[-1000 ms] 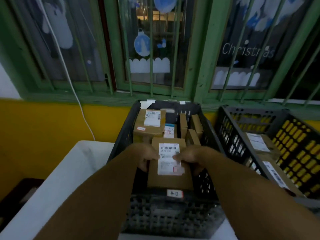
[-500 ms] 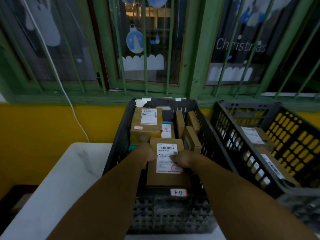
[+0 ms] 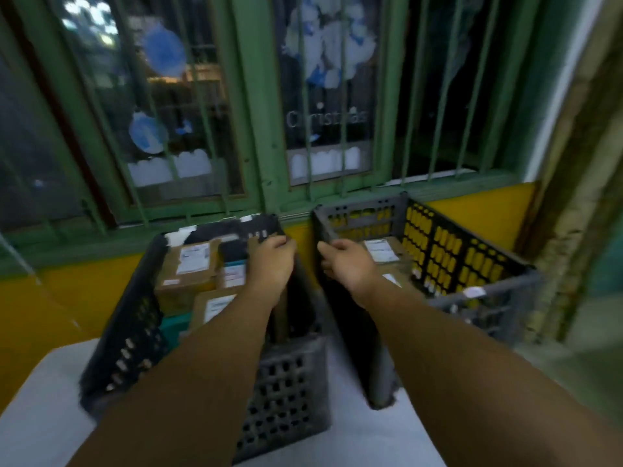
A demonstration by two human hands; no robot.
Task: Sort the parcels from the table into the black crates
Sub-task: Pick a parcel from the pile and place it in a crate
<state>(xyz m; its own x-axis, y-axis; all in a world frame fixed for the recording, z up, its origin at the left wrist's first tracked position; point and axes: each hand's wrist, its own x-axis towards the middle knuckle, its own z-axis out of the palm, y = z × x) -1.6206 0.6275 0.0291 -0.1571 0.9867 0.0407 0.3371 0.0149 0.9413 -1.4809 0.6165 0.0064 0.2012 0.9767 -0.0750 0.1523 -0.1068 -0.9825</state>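
Two black crates stand side by side on the white table [image 3: 354,433]. The left crate [image 3: 131,335] holds several brown cardboard parcels with white labels, among them a large one [image 3: 188,267] at the back and a flat one [image 3: 212,306] nearer me. My left hand [image 3: 273,261] is curled over that crate's right rim near its far corner. The right crate [image 3: 472,261] holds a labelled brown parcel [image 3: 384,251]. My right hand [image 3: 347,264] is closed on the right crate's left rim. Neither hand holds a parcel.
A yellow wall [image 3: 50,298] and a green barred window [image 3: 256,146] rise directly behind the crates. A narrow gap separates the two crates. A rough pillar [image 3: 573,214] stands at the right, past the table edge.
Both hands have let go of the flat parcel, which now lies in the left crate. They moved up and apart onto the facing rims of the two crates. The view has swung to the right.
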